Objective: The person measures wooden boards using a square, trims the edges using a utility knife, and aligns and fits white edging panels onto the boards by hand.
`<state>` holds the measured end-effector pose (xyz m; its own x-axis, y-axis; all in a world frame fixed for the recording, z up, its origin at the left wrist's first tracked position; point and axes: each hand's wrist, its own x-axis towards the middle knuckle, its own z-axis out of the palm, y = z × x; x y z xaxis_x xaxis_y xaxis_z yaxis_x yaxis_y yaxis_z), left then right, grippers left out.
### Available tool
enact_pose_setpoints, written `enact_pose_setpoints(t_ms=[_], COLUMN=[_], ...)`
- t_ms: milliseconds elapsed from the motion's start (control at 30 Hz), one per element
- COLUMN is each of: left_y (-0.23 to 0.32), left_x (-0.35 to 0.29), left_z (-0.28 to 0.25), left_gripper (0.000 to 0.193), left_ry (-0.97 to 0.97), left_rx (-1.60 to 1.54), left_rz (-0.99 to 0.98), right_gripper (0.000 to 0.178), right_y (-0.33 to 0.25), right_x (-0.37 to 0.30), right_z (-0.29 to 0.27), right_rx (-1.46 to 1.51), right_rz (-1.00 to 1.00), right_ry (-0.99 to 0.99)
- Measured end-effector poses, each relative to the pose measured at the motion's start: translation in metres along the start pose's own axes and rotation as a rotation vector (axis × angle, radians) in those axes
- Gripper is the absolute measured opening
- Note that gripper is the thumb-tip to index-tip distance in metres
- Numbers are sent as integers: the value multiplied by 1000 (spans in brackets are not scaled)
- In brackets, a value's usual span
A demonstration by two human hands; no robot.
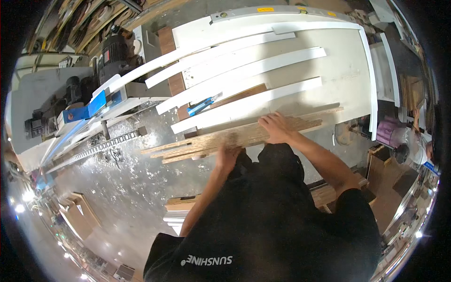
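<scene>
On the left stands one grey machine (35, 94) with blue parts, a slotted black-and-white cable chain (96, 152) running below it. One brown board (176, 84) lies crosswise under the left ends of the white strips (258, 67); at least four of these slant over the pale panel (345, 61), with one blue utility knife (200, 106) between the nearest two. The bundle of brown wood strips (249, 135) lies along the panel's near edge, its left end out over the floor; at least three ends show there, but the full count cannot be told. One spirit level (253, 13) lies along the far edge. The left hand (228, 157) meets the bundle's near side, its fingers too blurred to tell how far open. The right hand (276, 128) grips the bundle, its bent fingers laid over the top, slightly apart.
</scene>
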<state>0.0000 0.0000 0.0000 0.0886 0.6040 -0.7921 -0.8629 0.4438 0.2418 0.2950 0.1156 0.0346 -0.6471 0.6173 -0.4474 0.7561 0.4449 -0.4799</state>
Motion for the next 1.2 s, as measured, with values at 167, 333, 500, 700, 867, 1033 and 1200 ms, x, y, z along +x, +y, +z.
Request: enact_pose_setpoints(t_ms=[167,333,500,700,867,1033,1200], left_y=[51,92,79,76,101,129,140], left_x=[-11,55,157,191,155,66,-80], left_z=[38,189,257,273,309,336,334], left_gripper=[57,78,84,74,64,63,46], left_ry=[-228,-125,-248,-203,-168,-220,-156], left_rx=[1524,2045,2330,2660,2536,2024,1294], left_rz=[-11,1147,1284,824,842,1142,1007], right_gripper=[89,94,103,112,128,135,118], right_y=[24,20,9,-24,-32,-73,-164], right_x=[0,-2,-4,-13,9,55,67], right_z=[29,31,46,17,-26,-78,-128], right_rx=[-102,-165,-251,30,470,848,892], right_rz=[-9,53,166,272,365,97,-71], right_ry=[130,176,307,539,702,833,884])
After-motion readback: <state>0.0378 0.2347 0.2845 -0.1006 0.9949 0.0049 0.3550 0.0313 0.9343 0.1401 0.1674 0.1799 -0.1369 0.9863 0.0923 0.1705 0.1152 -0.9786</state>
